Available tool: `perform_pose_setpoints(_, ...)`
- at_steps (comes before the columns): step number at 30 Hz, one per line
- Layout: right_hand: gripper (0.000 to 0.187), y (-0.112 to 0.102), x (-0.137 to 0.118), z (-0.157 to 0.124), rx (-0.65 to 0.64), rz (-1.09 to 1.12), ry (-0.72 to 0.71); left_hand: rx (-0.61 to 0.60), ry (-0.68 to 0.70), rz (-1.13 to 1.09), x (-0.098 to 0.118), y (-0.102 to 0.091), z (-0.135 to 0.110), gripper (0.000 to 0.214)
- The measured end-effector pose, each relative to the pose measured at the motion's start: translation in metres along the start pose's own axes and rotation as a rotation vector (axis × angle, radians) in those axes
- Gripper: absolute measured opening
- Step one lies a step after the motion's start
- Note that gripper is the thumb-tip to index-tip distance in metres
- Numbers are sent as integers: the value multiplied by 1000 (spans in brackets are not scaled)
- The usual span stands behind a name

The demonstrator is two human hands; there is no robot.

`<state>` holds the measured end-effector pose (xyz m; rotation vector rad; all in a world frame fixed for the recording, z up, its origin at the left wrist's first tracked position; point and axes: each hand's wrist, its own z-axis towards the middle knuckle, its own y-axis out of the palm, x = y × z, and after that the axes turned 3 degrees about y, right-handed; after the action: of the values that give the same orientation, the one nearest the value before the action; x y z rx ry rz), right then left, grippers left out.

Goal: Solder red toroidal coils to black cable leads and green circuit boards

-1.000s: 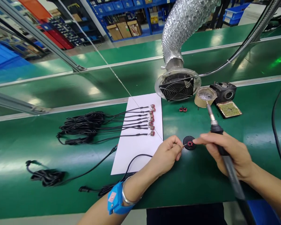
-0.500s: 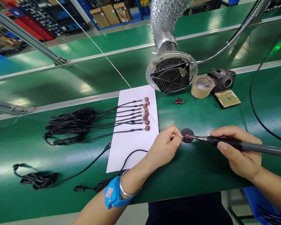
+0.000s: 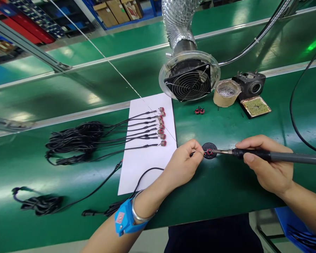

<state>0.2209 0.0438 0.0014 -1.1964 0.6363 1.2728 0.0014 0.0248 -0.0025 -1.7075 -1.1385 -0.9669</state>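
The black disc [image 3: 209,144] is set well in from the front edge of the tabletop [image 3: 234,196], right of the white sheet [image 3: 139,165]; bare room is seen between it and two small rings [image 3: 199,111] by the fan [image 3: 191,86]. One red-and-black ring [image 3: 209,152] is seated on the disc, overlapped by one soldering iron's [image 3: 252,154] tip. The iron's handle is wrapped by the right hand's [image 3: 272,172] grip. The left hand's [image 3: 185,161] grip is pinched closed, a thin wire [image 3: 204,151] being held at the ring.
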Motion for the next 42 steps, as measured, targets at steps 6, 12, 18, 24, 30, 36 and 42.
perform_pose_setpoints(6,7,0,-1,0,2,-20,-17,-8,-12,0,0,1,0,11)
perform_pose_setpoints(12,9,1,-3,1,-19,-80,-48,-8,5,25,-1,1,0,13)
perform_pose_setpoints(18,11,2,-9,2,-18,-169,-159,-19,-6,23,0,1,0,12)
perform_pose_setpoints(24,19,5,-12,-1,-41,-120,-233,-20,-8,24,1,0,-1,11)
perform_pose_setpoints(30,27,8,-13,-4,-56,-99,-285,-23,-6,17,1,0,0,10)
perform_pose_setpoints(36,31,5,-16,-3,-39,-72,-263,-29,-18,22,2,1,-1,10)
perform_pose_setpoints(42,31,6,-15,-4,-38,-83,-245,-28,-27,9,2,0,-1,9)
